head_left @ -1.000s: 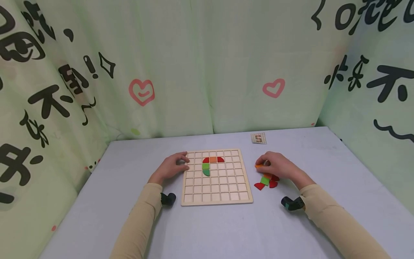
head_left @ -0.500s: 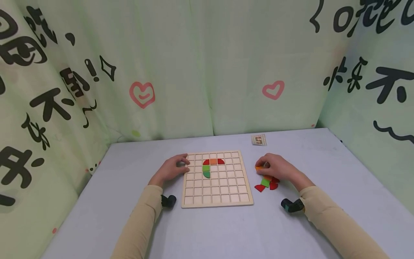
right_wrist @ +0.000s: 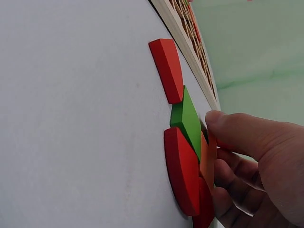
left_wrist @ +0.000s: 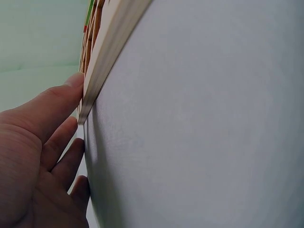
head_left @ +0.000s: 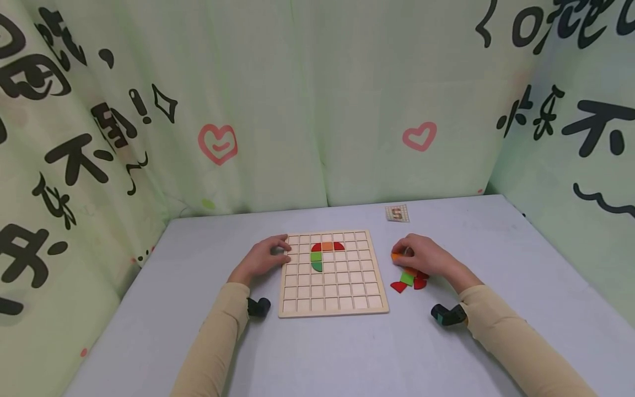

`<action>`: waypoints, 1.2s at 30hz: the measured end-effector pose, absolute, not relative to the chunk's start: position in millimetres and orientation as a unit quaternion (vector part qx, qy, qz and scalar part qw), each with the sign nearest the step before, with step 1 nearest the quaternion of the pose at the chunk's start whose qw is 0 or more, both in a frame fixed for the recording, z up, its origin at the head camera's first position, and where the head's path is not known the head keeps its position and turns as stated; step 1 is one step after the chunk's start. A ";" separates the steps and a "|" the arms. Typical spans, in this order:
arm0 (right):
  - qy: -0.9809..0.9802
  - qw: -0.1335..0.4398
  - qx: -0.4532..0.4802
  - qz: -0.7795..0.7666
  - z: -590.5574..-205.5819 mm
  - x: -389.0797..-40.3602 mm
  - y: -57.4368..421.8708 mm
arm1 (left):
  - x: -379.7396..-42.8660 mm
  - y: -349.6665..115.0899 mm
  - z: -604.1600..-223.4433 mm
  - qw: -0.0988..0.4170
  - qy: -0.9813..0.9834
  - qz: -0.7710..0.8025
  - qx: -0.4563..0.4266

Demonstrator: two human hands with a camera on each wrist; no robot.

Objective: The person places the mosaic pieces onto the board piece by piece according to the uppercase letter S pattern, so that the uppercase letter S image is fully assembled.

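Note:
My left hand (head_left: 263, 258) rests at the far left of the wooden grid board (head_left: 332, 316), thumb and fingertips touching its edge. In the left wrist view, the thumb (left_wrist: 57, 97) lies against the board's rim, the other fingers loosely bent below. Right of the board, my right hand (head_left: 421, 253) pinches an orange wooden piece (head_left: 396, 256) between thumb and fingers, mostly covered by them. Below the hand lie a green square (head_left: 407, 278), another orange piece (head_left: 410, 271) and several red curved-edge pieces (head_left: 398, 286). In the board sit red, orange and green pieces (head_left: 316, 257).
A small card with a grid pattern (head_left: 397, 213) lies at the back right of the white table (head_left: 332, 358). Pale green curtains (head_left: 317, 110) with dark lettering and pink hearts surround it. A black wrist camera (head_left: 448, 314) sits below each hand.
Hands, board and pieces stay in the same places; only the head view shifts slightly up and down.

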State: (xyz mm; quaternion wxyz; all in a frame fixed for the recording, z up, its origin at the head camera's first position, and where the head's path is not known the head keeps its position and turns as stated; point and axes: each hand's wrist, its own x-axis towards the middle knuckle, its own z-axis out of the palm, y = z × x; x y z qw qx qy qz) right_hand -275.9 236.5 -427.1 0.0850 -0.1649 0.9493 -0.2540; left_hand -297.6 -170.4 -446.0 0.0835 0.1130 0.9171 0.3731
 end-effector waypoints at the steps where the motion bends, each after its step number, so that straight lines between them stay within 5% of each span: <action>1: 0.950 0.083 -0.165 -0.253 -427.3 -276.1 236.4 | -297.9 -170.4 -446.2 0.082 0.917 0.372 0.115; 36: 0.935 0.044 -0.225 -0.270 -418.3 -273.3 195.7 | -297.8 -171.0 -444.3 0.078 0.918 0.370 0.124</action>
